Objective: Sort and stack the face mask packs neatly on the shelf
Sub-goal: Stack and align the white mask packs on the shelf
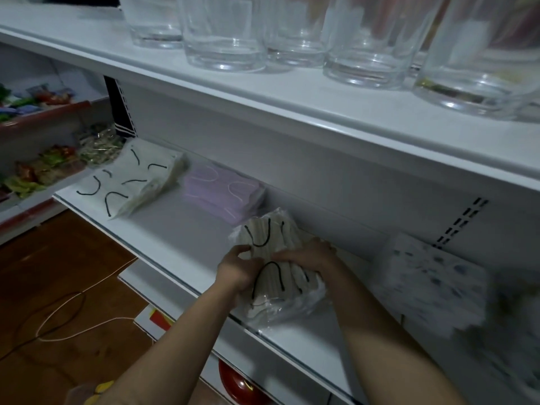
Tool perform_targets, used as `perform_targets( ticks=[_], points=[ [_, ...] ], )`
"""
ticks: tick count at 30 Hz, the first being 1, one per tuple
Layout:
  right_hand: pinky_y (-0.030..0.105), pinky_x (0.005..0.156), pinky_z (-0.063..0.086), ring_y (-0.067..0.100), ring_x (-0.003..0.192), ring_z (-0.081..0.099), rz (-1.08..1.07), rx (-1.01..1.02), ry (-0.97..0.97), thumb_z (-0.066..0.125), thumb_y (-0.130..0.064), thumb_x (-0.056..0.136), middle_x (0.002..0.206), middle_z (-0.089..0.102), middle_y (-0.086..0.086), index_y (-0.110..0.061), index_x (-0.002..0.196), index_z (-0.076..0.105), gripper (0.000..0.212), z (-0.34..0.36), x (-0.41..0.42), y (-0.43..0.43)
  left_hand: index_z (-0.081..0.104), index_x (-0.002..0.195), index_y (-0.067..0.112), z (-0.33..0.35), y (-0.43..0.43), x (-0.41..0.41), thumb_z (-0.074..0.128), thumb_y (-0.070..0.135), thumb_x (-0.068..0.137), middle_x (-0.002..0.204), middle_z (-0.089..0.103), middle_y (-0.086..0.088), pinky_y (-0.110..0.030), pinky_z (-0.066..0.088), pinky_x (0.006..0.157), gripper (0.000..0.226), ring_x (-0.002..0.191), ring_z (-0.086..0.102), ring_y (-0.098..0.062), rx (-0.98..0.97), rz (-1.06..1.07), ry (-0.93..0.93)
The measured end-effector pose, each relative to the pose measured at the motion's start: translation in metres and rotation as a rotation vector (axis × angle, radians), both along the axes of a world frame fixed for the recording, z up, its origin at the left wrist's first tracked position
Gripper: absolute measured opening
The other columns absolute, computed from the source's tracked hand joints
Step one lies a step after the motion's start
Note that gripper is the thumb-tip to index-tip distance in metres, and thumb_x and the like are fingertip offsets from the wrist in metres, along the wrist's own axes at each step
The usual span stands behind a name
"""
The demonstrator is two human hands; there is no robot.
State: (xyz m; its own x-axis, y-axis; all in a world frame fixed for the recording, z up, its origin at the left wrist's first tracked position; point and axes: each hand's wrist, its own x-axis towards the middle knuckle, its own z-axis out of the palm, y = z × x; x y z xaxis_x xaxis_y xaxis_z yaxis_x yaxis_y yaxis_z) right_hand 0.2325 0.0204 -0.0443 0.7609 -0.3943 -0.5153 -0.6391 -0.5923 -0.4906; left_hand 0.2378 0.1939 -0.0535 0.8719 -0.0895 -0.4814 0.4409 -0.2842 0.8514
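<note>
Head view looks down on 2 hands gripping the held pack, white masks with black loops in clear wrap, lying on the shelf near its front edge. The left hand curls round its left side and the right hand clamps its right side. Farther left lie a purple pack and a white pack, just beside each other. A patterned pack sits to the right. Glasses stand on the shelf above.

4 mask packs lie along the shelf, glasses above.
</note>
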Motion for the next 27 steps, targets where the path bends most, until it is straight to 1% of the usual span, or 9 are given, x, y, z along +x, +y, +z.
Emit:
perform_targets(
  ticks=[2,4,6,7,9,16,19,23,27],
  points=[
    [0.039,0.107,0.042,0.028,0.13,0.048,-0.043,0.1,-0.058,0.078,-0.081,0.021,0.145,0.046,0.012,-0.008,0.146,0.037,0.15,-0.007,0.004,-0.006,0.047,0.133,0.014,0.0,-0.003,0.002,0.083,0.029,0.073,0.115,0.063,-0.017,-0.037,0.054,0.079,0.072,0.097,0.064,-0.031,-0.027,0.025,0.008],
    [0.042,0.09,0.056,0.025,0.104,0.067,-0.149,0.29,-0.119,0.086,-0.072,0.009,0.121,0.067,0.01,-0.012,0.127,0.06,0.135,-0.014,0.003,-0.012,0.039,0.134,0.004,0.002,-0.006,0.002,0.081,0.021,0.077,0.119,0.058,-0.017,-0.037,0.056,0.076,0.074,0.103,0.063,-0.033,-0.004,0.045,0.02],
    [0.048,0.081,0.059,0.027,0.085,0.073,-0.207,0.477,-0.126,0.093,-0.053,0.019,0.096,0.075,0.012,-0.009,0.109,0.071,0.103,-0.013,-0.004,-0.011,0.044,0.126,-0.003,0.004,-0.006,0.004,0.081,0.018,0.076,0.116,0.06,-0.019,-0.035,0.06,0.06,0.066,0.096,0.064,-0.033,-0.009,0.047,0.028],
    [0.05,0.081,0.058,0.029,0.082,0.073,-0.222,0.535,-0.115,0.094,-0.047,0.027,0.091,0.075,0.013,-0.008,0.106,0.073,0.091,-0.005,-0.009,-0.007,0.049,0.119,-0.004,0.005,-0.006,0.005,0.08,0.017,0.077,0.109,0.062,-0.018,-0.028,0.055,0.046,0.057,0.086,0.064,-0.03,-0.017,0.029,0.029],
    [0.051,0.083,0.057,0.031,0.084,0.073,-0.246,0.608,-0.102,0.093,-0.039,0.04,0.091,0.075,0.015,-0.007,0.104,0.073,0.075,0.004,-0.016,-0.001,0.057,0.109,-0.004,0.007,-0.003,0.004,0.076,0.011,0.08,0.091,0.064,-0.014,-0.019,0.041,0.037,0.038,0.07,0.061,-0.023,-0.025,0.001,0.016],
    [0.029,0.064,0.058,0.021,0.075,0.073,-0.269,0.661,-0.247,0.088,-0.027,0.066,0.085,0.075,0.009,-0.008,0.095,0.073,0.037,0.004,-0.03,0.013,0.073,0.096,0.006,0.0,0.008,0.002,0.082,0.01,0.074,0.093,0.076,-0.011,-0.038,0.061,0.075,0.023,0.082,0.073,-0.027,-0.137,-0.154,-0.041],
    [0.022,0.058,0.056,0.014,0.068,0.071,-0.275,0.579,-0.367,0.087,-0.018,0.067,0.078,0.073,0.003,-0.01,0.093,0.073,0.032,-0.005,-0.032,0.02,0.073,0.092,0.017,-0.002,0.004,-0.002,0.084,0.012,0.074,0.091,0.076,-0.002,-0.034,0.061,0.075,0.022,0.08,0.073,-0.017,-0.152,-0.202,-0.127],
    [0.037,0.074,0.06,0.025,0.08,0.073,-0.339,0.609,-0.398,0.09,-0.017,0.057,0.09,0.075,0.012,-0.005,0.1,0.073,0.047,-0.014,-0.039,0.016,0.065,0.119,0.016,-0.011,0.001,-0.002,0.091,0.028,0.065,0.111,0.072,-0.002,-0.036,0.06,0.082,0.061,0.091,0.071,-0.016,-0.137,-0.243,-0.191],
    [0.043,0.075,0.059,0.034,0.085,0.072,-0.401,0.719,-0.483,0.088,-0.011,0.062,0.094,0.074,0.019,-0.001,0.103,0.071,0.045,-0.021,-0.056,0.015,0.023,0.152,0.012,-0.014,0.0,-0.001,0.094,0.051,0.043,0.141,0.041,-0.005,-0.041,0.049,0.101,0.135,0.125,0.051,-0.025,0.07,-0.242,-0.169]
  ],
)
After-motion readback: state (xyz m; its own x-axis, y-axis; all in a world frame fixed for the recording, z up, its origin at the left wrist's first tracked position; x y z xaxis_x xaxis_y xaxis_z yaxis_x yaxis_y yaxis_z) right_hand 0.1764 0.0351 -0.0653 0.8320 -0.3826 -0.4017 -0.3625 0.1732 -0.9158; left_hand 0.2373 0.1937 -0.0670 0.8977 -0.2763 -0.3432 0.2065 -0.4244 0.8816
